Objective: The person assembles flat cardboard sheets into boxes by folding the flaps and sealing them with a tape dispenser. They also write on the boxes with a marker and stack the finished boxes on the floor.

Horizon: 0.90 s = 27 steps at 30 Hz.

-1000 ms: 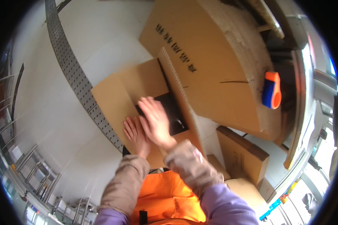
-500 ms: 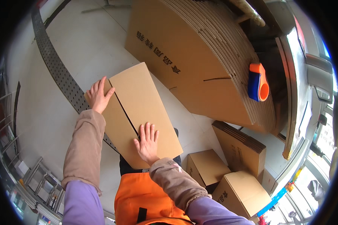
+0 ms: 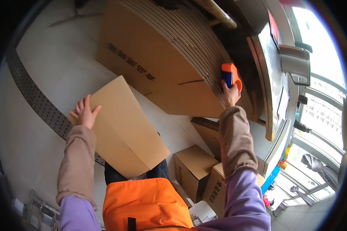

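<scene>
A brown cardboard box (image 3: 121, 125) rests in front of me against my legs. Its top flaps meet along a thin seam. My left hand (image 3: 86, 112) lies over the box's far left edge, fingers spread. Off to the right, my right hand (image 3: 231, 94) is closed around an orange and blue tape dispenser (image 3: 234, 74), partly hiding it. The dispenser is at the upper edges of a thick stack of flat cardboard boxes (image 3: 154, 61).
Two closed boxes (image 3: 194, 163) (image 3: 215, 188) stand on the floor at right, beside smaller folded cardboard (image 3: 206, 133). A perforated metal drain cover (image 3: 38, 98) crosses the floor at left. A table (image 3: 272, 77) stands beyond the stack, near windows.
My right hand has left the box top and reached right to take hold of the tape dispenser. The dark gap between the flaps has narrowed to a seam. My left hand remains on the box.
</scene>
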### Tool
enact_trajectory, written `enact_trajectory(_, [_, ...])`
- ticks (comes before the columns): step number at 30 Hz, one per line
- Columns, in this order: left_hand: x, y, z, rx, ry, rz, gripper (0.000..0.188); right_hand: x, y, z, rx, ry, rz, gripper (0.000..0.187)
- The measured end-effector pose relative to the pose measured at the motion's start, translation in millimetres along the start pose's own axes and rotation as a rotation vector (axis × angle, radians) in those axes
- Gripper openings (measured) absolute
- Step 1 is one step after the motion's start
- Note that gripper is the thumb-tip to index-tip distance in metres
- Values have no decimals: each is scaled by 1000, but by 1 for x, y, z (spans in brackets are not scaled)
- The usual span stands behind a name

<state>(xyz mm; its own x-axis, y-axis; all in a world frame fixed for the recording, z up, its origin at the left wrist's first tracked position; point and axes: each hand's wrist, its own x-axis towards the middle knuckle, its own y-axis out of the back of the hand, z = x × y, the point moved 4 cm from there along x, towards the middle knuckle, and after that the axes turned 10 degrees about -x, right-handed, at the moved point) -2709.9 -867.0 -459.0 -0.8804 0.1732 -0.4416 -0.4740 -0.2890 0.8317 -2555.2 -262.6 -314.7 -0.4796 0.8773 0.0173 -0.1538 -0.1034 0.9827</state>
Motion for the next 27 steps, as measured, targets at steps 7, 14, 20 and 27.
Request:
enact_trajectory(7, [-5, 8, 11, -54, 68, -82, 68, -133, 22, -94, 790, 179, -409, 23])
enact_trajectory(14, [6, 31, 16, -184, 165, -176, 61, -323, 87, -184, 1183, 349, -960, 36])
enact_trajectory(20, [-19, 112, 76, -1497, -207, -760, 48, -364, 87, -217, 1085, 411, -1134, 35])
enact_trajectory(27, [-37, 152, 81, -1314, 15, -960, 29, -378, 80, -220, 1057, 458, -1240, 34])
